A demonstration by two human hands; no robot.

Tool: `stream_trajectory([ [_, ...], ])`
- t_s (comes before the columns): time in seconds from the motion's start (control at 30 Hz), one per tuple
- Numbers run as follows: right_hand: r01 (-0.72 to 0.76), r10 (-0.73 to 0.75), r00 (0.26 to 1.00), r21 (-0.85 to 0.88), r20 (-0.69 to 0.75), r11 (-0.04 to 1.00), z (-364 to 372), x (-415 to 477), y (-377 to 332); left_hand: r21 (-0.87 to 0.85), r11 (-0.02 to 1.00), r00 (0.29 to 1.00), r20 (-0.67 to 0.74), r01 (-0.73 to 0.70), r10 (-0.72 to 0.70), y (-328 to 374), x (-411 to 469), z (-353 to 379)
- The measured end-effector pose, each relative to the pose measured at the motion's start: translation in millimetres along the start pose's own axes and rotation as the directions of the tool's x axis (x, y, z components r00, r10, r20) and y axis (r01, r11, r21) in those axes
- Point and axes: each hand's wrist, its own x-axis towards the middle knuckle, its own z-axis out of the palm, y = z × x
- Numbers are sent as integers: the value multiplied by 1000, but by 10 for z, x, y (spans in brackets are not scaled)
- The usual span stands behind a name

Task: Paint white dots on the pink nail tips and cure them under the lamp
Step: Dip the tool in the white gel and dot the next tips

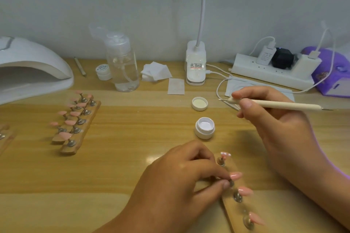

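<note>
Left hand (180,176) pinches metal nail stand (231,183), steadying wooden strip (233,213); right hand (269,119) grips cream dotting pen (284,106) near open white pot (204,130), probably reloading.

Cropped at ten o'clock, the curing lamp (28,66); at three o'clock, the purple device (331,73); at five o'clock, the wooden holder (230,212). Half hidden under the left hand (176,179), one stand (231,183). Unreadable, the jar label (101,67).

Four pink nail tips (245,191) on metal pegs (237,197) along wooden strip (231,213), front centre; farthest tip (225,154) seems white-dotted. Open white paint jar (204,127) just beyond. Dotting pen (274,105) level, right. White lamp (28,68) far left.
</note>
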Motion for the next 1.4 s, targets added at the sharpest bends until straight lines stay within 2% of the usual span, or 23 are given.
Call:
stream_trajectory([
  [0.13,-7,7,1000,-40,11,999,-9,85,-54,-20,1000,1000,-13,5,-5,23,9,27],
  [0.23,3,6,998,-132,61,991,20,169,-78,60,998,1000,-18,-10,12,28,32,38],
  [0.3,38,-25,997,-165,77,986,79,212,-63,140,990,999,-32,-35,40,37,45,36],
  [0.43,126,-113,991,-207,74,970,183,195,71,194,980,995,-72,-51,66,52,86,47],
  [0.57,202,-156,973,-300,169,932,209,180,121,204,978,995,-76,-48,65,19,97,84],
  [0.63,225,-168,967,-333,193,916,205,190,122,107,994,997,-78,-19,27,-6,119,86],
  [0.67,228,-163,965,-352,204,908,207,196,123,7,1000,999,-49,8,-8,-23,130,73],
  [0.73,211,-136,967,-383,214,899,212,202,130,-212,976,999,12,53,-51,-63,143,43],
  [0.8,194,-116,970,-392,214,900,212,209,137,-347,936,998,10,61,-61,-85,145,3],
  [0.87,181,-102,971,-385,218,905,212,216,145,-508,858,993,-39,80,-116,-99,143,-32],
  [0.97,156,-69,970,-380,233,912,205,220,155,-723,686,952,-148,81,-269,-115,180,-89],
  [1.07,140,-44,968,-389,248,911,194,218,163,-811,582,906,-197,64,-374,-127,212,-124],
  [1.13,135,-33,967,-398,254,907,193,216,160,-824,563,896,-199,65,-396,-124,228,-132],
  [1.27,145,-56,971,-384,233,912,197,215,151,-896,435,899,-111,94,-424,-132,245,-123],
  [1.4,155,-110,980,-288,165,945,188,200,135,-905,410,916,-66,112,-396,-173,256,-121],
])
